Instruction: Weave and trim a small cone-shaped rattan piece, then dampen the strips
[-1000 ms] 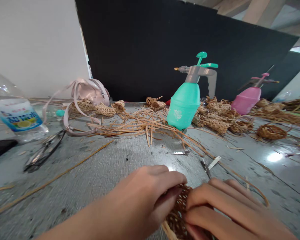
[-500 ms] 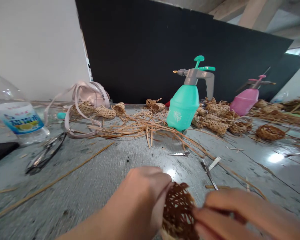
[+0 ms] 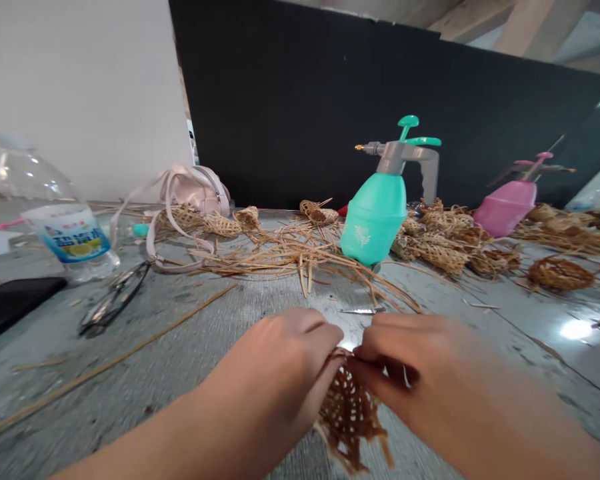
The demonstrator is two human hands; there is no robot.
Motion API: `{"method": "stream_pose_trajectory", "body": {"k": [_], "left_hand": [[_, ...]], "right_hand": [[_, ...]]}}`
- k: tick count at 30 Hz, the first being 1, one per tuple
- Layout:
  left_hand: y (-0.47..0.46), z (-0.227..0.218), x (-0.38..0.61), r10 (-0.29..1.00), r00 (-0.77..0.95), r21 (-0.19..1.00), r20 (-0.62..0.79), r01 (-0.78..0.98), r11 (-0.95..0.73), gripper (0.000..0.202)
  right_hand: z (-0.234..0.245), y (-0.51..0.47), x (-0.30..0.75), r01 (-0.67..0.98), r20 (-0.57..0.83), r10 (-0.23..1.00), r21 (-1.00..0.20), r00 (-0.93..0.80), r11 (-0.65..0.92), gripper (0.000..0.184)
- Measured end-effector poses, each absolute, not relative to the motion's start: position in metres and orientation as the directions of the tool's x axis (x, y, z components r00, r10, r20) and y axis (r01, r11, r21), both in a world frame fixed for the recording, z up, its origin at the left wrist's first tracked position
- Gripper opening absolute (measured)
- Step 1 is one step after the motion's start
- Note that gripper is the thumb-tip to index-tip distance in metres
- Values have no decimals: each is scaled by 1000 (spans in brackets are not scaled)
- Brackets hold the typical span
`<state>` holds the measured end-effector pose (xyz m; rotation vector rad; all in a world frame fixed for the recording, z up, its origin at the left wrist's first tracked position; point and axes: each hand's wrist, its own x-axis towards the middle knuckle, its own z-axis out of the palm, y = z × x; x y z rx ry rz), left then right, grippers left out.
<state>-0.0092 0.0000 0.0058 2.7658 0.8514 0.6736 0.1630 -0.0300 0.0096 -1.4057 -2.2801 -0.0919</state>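
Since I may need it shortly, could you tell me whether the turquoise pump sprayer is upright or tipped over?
Upright: the turquoise pump sprayer stands on its base, grey pump head on top.

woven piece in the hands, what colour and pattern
The woven piece is reddish brown in an open lattice weave, seen best in the head view.

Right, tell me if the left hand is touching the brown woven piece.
Touching: the head view shows the left hand gripping the top edge of the brown woven piece.
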Motion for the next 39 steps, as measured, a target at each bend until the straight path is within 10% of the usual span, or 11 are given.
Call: {"method": "stream_pose_trajectory", "body": {"k": [6,12,21,25,32,35,39], "left_hand": [[8,7,-13,411,871,43,270,415,-909,14],[10,3,-15,405,873,46,274,409,-912,18],[7,18,-19,570,633,495,524,319,-809,20],[17,18,-24,506,766,473,396,303,-828,80],[18,-35,-7,596,754,381,276,483,-788,48],[14,-50,-5,671,688,417,276,543,-729,45],[13,-56,-5,629,694,377,351,510,-773,63]], "right_hand": [[11,-28,161,856,295,893,-297,-339,423,18],[10,-22,161,867,176,939,-364,-294,340,11],[7,-22,165,805,403,855,-354,-328,476,16],[9,-24,169,773,604,744,-314,-286,552,15],[-15,-25,193,789,725,657,-274,-206,550,14],[-19,-26,197,773,498,861,-506,-100,383,10],[-17,-31,192,422,-170,947,-906,-272,-41,20]]}}
